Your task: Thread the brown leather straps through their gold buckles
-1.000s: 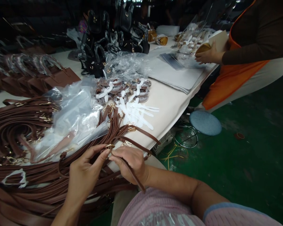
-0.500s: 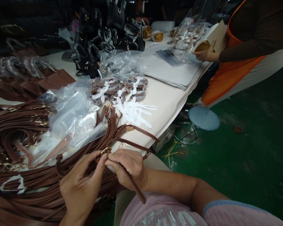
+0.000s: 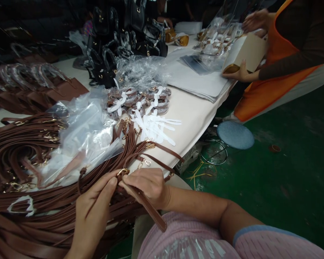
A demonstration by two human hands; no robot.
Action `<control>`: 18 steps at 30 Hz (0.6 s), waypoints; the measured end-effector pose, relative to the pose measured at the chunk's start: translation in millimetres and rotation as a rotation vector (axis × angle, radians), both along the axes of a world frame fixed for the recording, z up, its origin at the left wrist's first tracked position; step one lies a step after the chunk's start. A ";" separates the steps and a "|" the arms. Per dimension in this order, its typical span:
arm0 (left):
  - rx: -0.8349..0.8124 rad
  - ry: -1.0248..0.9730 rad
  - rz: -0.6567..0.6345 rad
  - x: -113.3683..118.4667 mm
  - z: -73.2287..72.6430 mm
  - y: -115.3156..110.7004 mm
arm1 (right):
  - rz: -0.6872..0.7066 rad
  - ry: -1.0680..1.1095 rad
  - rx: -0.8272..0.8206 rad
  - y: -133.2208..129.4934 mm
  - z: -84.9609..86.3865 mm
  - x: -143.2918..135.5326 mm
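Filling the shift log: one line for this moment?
left hand: pinching gold clasp | right hand: gripping brown strap | table: strap pile

Brown leather strap [image 3: 147,208], narrow and stitched along its edges, pinched between both hands near the table's front edge. Gold clasp [image 3: 123,172] at its upper end, pressed between fingertips. Free end slanting down and to the right, off the table toward the lap. Lying across a heap of like brown straps [image 3: 29,216].
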State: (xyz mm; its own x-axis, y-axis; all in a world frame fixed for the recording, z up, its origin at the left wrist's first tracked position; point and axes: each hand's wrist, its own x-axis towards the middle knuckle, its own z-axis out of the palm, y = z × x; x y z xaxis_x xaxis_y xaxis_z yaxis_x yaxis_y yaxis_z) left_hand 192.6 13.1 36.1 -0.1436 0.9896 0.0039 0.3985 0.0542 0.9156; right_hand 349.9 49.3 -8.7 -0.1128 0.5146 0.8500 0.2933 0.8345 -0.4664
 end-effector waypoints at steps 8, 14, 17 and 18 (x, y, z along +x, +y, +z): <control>-0.312 -0.187 -0.097 -21.5 9.3 25.1 | 0.090 -0.284 -0.197 -1.7 26.3 15.8; -0.291 -0.230 -0.315 -17.5 29.1 26.6 | 0.338 -0.463 -0.333 24.5 65.7 36.5; -0.295 -0.183 -0.390 -17.6 34.9 25.8 | 0.518 -0.656 -0.402 36.6 68.1 34.1; -0.295 -0.153 -0.419 -20.7 36.2 25.6 | 0.563 -0.660 -0.422 38.6 66.0 32.9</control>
